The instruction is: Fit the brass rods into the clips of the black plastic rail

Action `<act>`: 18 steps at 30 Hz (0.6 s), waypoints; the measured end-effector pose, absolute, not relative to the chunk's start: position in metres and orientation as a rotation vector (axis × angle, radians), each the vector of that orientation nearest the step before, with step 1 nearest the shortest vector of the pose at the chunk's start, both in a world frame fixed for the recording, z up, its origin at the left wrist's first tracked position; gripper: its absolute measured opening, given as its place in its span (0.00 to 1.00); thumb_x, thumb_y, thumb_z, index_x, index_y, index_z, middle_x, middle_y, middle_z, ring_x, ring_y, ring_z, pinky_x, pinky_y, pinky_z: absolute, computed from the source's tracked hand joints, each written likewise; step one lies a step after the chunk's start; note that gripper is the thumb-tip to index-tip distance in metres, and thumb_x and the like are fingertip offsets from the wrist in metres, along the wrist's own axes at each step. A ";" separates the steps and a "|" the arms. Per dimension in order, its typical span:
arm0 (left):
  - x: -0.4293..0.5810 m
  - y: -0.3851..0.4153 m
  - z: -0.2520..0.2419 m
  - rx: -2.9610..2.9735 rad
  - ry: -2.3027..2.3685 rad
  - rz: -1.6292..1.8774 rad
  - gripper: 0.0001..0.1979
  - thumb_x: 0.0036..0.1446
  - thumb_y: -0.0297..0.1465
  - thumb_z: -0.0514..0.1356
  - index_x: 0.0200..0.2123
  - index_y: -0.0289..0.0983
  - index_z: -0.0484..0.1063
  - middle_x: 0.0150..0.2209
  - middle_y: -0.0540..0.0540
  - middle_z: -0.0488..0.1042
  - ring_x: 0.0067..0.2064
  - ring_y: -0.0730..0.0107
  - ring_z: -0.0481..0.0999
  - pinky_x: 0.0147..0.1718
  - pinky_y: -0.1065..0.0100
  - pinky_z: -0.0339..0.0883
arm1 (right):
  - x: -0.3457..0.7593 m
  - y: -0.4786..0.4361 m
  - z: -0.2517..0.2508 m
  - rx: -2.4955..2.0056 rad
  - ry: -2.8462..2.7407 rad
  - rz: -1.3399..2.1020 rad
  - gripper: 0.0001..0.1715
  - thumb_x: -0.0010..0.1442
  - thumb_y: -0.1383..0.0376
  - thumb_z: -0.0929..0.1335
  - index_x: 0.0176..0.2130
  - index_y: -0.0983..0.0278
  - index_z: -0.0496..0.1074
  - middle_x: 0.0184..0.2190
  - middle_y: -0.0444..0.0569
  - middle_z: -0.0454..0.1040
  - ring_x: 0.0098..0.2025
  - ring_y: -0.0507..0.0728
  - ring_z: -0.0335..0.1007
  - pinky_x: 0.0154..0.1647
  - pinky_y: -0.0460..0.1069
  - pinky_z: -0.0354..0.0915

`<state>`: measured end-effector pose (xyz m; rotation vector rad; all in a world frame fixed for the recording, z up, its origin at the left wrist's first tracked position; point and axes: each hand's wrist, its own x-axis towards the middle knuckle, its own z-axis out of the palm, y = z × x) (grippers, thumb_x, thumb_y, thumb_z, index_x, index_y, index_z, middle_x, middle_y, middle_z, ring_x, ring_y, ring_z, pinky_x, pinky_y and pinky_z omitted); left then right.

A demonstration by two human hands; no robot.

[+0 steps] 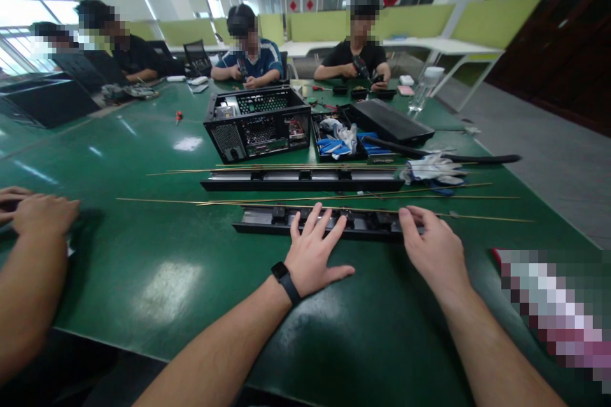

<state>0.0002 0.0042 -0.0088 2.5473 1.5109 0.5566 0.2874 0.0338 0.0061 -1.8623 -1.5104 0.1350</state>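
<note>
A long black rail (pixel 262 227), with a silvery inner channel and several small black blocks, lies lengthwise on the green table in front of me. My left hand (pixel 312 251), a dark watch on its wrist, lies over its middle with fingers spread flat, the fingertips on the rail. At the right end my right hand (pixel 434 248) is closed, thumb in front and fingers curled behind; its fingertips partly hide that end. A thin brass-coloured rod (pixel 496 219) runs along the rail's back edge and past the right hand; whether the fingers also pinch it is unclear.
Behind lie a second black rail (pixel 300 185), more thin rods (pixel 157 200) and white-blue gloves (pixel 434 168). Farther back stand an open black computer case (pixel 258 124), a tray (pixel 363 151) holding gloves and a clear bottle (pixel 422 92). Another person's hands (pixel 45 213) rest at left; several people sit opposite.
</note>
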 end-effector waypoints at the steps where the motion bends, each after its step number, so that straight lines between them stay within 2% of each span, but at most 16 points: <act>1: 0.000 0.004 -0.009 2.550 1.514 0.562 0.58 0.63 0.57 0.83 0.88 0.46 0.67 0.87 0.27 0.65 0.91 0.25 0.53 0.83 0.16 0.49 | 0.288 0.034 0.006 -1.862 -1.513 0.133 0.43 0.76 0.32 0.63 0.57 0.61 0.87 0.48 0.65 0.90 0.56 0.76 0.86 0.64 0.71 0.76; 6: 0.000 0.004 -0.009 2.556 1.510 0.560 0.59 0.63 0.58 0.83 0.88 0.45 0.67 0.87 0.27 0.65 0.91 0.24 0.54 0.83 0.16 0.49 | 0.288 0.033 0.007 -1.884 -1.518 0.143 0.42 0.76 0.32 0.64 0.57 0.61 0.87 0.49 0.65 0.90 0.56 0.77 0.86 0.62 0.72 0.76; 12: 0.001 0.004 -0.012 2.562 1.518 0.591 0.58 0.62 0.57 0.83 0.87 0.46 0.68 0.87 0.28 0.66 0.91 0.25 0.54 0.84 0.17 0.49 | 0.289 0.034 0.004 -1.853 -1.509 0.113 0.40 0.77 0.32 0.63 0.55 0.59 0.87 0.48 0.64 0.90 0.54 0.76 0.86 0.60 0.70 0.78; 18: 0.000 0.004 -0.013 2.572 1.514 0.593 0.58 0.63 0.58 0.83 0.88 0.46 0.67 0.87 0.27 0.66 0.91 0.24 0.55 0.83 0.16 0.49 | 0.288 0.034 0.005 -1.869 -1.507 0.137 0.41 0.76 0.32 0.63 0.56 0.59 0.87 0.48 0.64 0.90 0.55 0.76 0.86 0.62 0.71 0.77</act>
